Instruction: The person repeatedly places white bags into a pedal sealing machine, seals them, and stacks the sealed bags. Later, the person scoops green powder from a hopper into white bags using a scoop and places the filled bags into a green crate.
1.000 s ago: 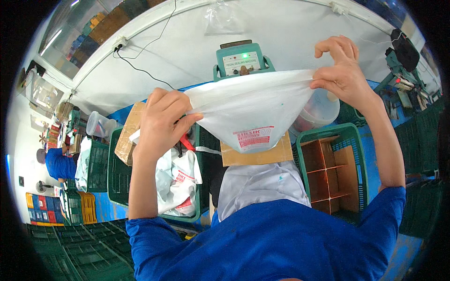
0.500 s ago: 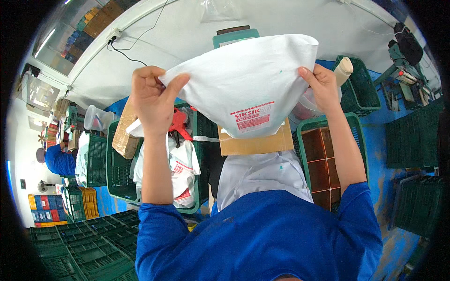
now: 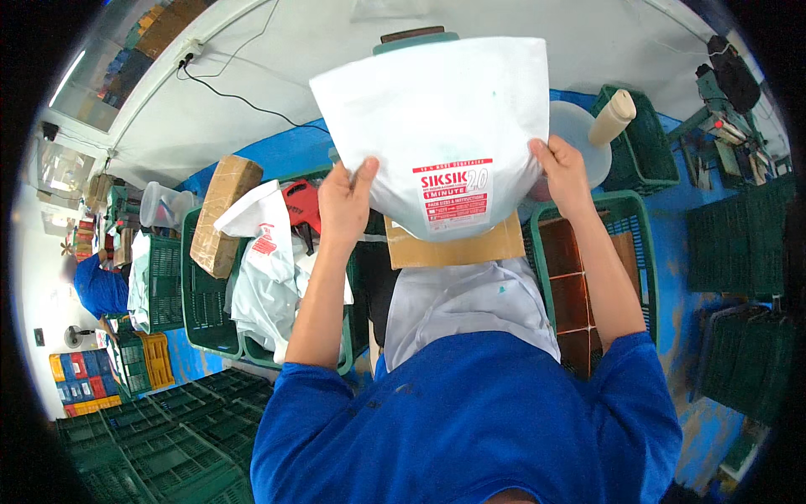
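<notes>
Between my two hands a white bag (image 3: 437,109) with red print low on its front is held up and spread wide. My left hand (image 3: 346,197) pinches its lower left side, thumb in front. On the opposite side my right hand (image 3: 561,172) grips the edge in the same way. The bag's lower end curves down over a brown cardboard piece (image 3: 457,250) in front of my apron (image 3: 470,307). Behind the bag's top edge a teal machine or box with a dark handle (image 3: 416,37) shows only in part.
At left a green crate (image 3: 214,328) holds a taped carton (image 3: 225,214), white printed bags (image 3: 264,290) and a red tool (image 3: 302,202). On my right another green crate (image 3: 642,252) holds brown boxes (image 3: 571,298). Beyond stand a clear tub (image 3: 579,139) and a beige roll (image 3: 613,118). A co-worker (image 3: 101,286) is far left.
My left hand has moved from the bag's upper left corner down to its lower left side. The bag now stands straighter, its top edge raised. My right hand has shifted slightly left and down.
</notes>
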Demonstrator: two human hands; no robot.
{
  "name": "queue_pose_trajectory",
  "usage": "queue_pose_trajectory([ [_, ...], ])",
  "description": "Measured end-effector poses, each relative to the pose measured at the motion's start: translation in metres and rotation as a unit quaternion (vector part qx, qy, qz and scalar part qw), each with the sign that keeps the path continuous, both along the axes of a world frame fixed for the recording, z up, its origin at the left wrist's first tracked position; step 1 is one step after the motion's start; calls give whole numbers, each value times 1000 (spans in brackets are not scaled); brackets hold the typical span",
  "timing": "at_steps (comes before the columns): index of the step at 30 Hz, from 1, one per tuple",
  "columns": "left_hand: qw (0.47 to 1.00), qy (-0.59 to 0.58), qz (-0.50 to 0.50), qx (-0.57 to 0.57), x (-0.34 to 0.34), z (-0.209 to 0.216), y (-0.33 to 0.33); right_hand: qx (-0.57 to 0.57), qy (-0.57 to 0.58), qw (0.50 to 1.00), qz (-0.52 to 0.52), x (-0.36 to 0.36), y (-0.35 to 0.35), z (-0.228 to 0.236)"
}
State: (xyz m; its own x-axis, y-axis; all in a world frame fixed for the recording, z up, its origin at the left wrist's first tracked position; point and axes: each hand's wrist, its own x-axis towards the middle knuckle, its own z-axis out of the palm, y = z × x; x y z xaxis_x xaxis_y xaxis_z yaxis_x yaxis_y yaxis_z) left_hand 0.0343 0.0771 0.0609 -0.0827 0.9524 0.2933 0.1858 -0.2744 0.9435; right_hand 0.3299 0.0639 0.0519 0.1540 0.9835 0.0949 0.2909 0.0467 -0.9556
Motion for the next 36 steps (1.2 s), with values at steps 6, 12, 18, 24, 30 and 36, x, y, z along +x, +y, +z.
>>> queue_pose_trajectory([
  [6,988,88,60,-112,7,-32,-10,-5,-49,997,-66,-3,-2,-45],
  [12,951,98,58,-286,24,-137,-44,-147,-48,982,-110,-17,-37,-135],
  [18,951,140,6,-277,31,-160,-54,-165,5,980,-109,-20,-54,-169],
  [24,962,-69,42,-260,10,-114,-38,-174,-26,975,-137,-49,-52,-142],
  [30,983,112,139,-33,6,-109,-29,-95,63,992,-52,-41,-28,-107],
  [36,957,130,148,-212,13,-152,-42,-184,-66,975,-111,-52,-26,-148],
])
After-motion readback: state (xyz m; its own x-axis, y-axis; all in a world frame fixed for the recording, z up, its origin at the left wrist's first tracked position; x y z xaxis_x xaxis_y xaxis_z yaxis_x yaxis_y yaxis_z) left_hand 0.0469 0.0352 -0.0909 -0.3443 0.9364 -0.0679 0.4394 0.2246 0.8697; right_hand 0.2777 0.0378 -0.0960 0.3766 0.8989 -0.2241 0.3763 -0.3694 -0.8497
